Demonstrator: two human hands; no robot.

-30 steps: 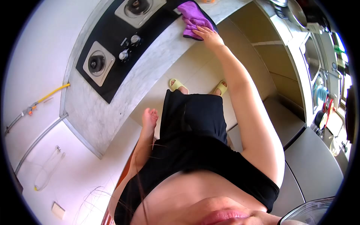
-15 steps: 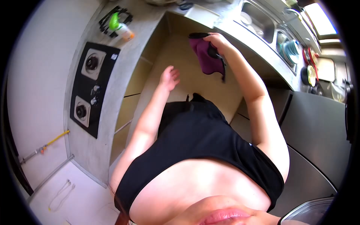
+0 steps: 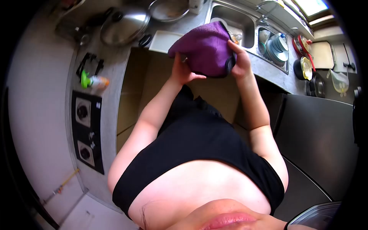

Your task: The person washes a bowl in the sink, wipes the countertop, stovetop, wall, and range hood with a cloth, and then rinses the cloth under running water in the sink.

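A purple cloth (image 3: 209,50) with dark edging is stretched between my two hands, in front of the counter by the sink. At its right edge my right hand (image 3: 241,61) is closed on the dark border, thumb on the near face. My left hand (image 3: 183,71) grips the lower left side, its fingers mostly hidden behind the cloth and its thumb pointing right. The cloth covers part of the sink (image 3: 234,19) and part of a white tray (image 3: 163,41).
On the left counter are a gas stove (image 3: 88,130) and a spray bottle (image 3: 95,81) with a green top. A lidded pan (image 3: 126,27) stands at the back left. Stacked bowls (image 3: 276,50) fill the small basin. A grey refrigerator (image 3: 314,142) is at the right.
My left hand has moved up and taken hold of the cloth, which hung from my right hand alone before. The cloth is now spread and raised. The view has shifted toward the back counter.
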